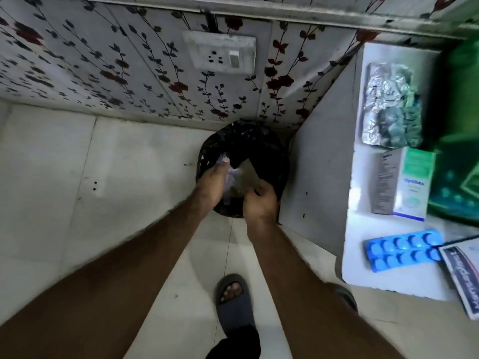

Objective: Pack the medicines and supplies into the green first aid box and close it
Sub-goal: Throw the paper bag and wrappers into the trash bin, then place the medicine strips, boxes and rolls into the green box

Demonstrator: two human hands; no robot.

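Note:
Both my hands reach over a bin lined with a black bag (pixel 259 146) on the floor by the wall. My left hand (pixel 211 186) grips a pale crumpled plastic wrapper (pixel 233 177). My right hand (pixel 260 203) pinches a flat grey piece (pixel 248 174), like a card or an empty strip, above the bag's mouth. On the white table (pixel 404 278) at the right lie silver blister strips (pixel 386 104), a white and green medicine carton (pixel 407 185), a blue blister pack (pixel 404 250) and a printed packet (pixel 464 275). I see no green first aid box for certain.
A green patterned surface (pixel 458 151) covers the table's far right side. A floral wall panel with a socket and switch (pixel 223 53) stands behind the bin. My foot in a dark sandal (pixel 234 299) is on the pale tiled floor (pixel 77 177).

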